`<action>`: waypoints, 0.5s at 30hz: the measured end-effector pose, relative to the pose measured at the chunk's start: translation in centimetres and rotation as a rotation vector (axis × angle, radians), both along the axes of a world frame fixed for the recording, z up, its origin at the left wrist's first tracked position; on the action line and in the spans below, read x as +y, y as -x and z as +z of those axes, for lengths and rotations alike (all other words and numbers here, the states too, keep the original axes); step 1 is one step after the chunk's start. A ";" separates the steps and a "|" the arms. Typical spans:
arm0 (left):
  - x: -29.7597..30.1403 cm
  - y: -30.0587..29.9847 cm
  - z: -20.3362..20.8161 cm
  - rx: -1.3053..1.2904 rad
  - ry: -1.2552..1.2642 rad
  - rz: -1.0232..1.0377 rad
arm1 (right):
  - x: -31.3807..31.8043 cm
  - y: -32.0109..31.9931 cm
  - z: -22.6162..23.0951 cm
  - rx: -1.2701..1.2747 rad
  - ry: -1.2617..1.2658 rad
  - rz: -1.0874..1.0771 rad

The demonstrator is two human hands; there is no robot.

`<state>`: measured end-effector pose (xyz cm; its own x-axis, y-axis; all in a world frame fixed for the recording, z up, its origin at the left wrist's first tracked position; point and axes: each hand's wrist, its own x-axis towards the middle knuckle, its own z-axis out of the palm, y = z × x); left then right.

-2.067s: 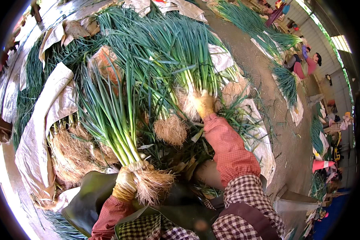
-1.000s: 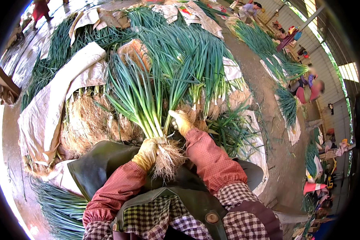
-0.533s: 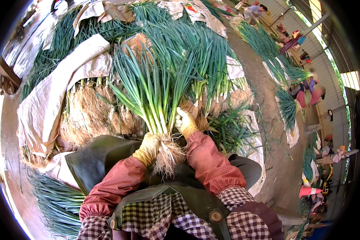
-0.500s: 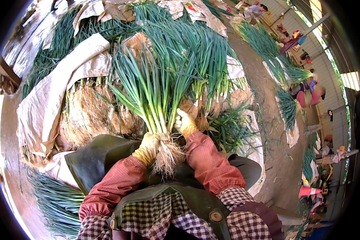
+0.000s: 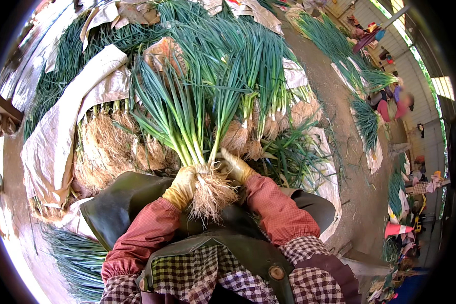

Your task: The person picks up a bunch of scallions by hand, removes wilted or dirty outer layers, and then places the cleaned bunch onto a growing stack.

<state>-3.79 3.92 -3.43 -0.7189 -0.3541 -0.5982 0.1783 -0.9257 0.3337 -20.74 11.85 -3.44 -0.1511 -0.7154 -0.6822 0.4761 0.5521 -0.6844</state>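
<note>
A bunch of green onions (image 5: 190, 144) stands upright before me, its green leaves fanning away and its pale, stringy roots (image 5: 213, 195) hanging over my lap. My left hand (image 5: 181, 186), in a yellowish glove, is closed around the lower stalks just above the roots. On the other side my right hand (image 5: 238, 166), gloved alike, is close against the stalk bases, one finger reaching toward the rightmost stalk. Its other fingers are curled and partly hidden, and what they hold cannot be made out.
Rooted onion bundles (image 5: 109, 137) lie ahead, partly under a pale cloth (image 5: 61, 134). Loose green leaves (image 5: 296, 157) lie right of my hands, more onions (image 5: 78, 258) at lower left. Along the far right are a seated person (image 5: 392, 104) and an orange cone (image 5: 397, 229).
My right hand has shifted slightly down and right, its raised finger now lower. The rightmost stalks spread a little from the rest. My left hand keeps its grip, and the roots look fuller.
</note>
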 end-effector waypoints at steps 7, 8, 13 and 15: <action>0.7 2.1 1.4 -0.146 0.192 -0.100 | -1.2 0.9 1.7 0.562 0.178 -0.078; 0.8 2.3 1.3 -0.178 0.213 -0.125 | -0.7 0.8 1.2 0.793 0.202 -0.045; 0.6 1.9 0.7 -0.219 0.276 -0.100 | 0.5 -2.3 4.5 1.033 0.447 -0.102; 0.4 1.8 -1.8 -0.227 0.278 -0.033 | 1.6 -1.7 7.6 0.735 0.559 -0.373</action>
